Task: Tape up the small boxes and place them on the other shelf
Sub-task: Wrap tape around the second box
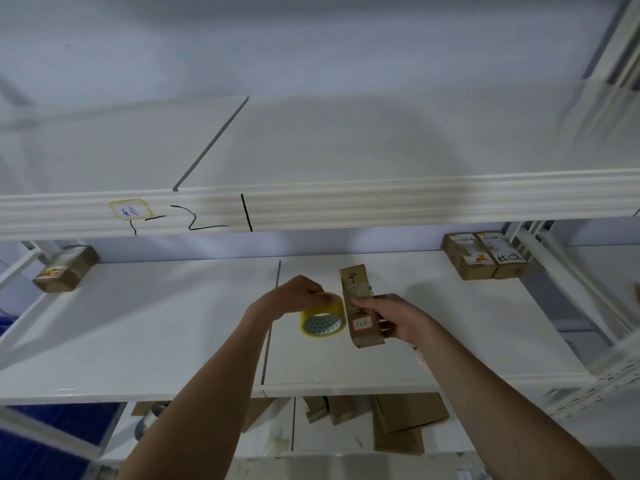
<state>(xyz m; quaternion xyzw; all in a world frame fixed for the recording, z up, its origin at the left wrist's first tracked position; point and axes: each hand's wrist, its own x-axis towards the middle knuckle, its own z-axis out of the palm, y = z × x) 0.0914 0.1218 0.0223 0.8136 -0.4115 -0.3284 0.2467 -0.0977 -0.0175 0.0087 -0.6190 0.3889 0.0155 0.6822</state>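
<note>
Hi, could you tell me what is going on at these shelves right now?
A person is taping a small box. The left hand holds a yellow tape roll beside the box, which the right hand holds over the middle shelf. Two boxes sit at the right end of that shelf and one box at the left end.

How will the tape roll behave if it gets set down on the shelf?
The tape roll is a round ring, so on its edge it would probably roll across the smooth white shelf; laid flat it should stay put. The left hand pinches it with its fingers alone, so it is likely light.
</note>
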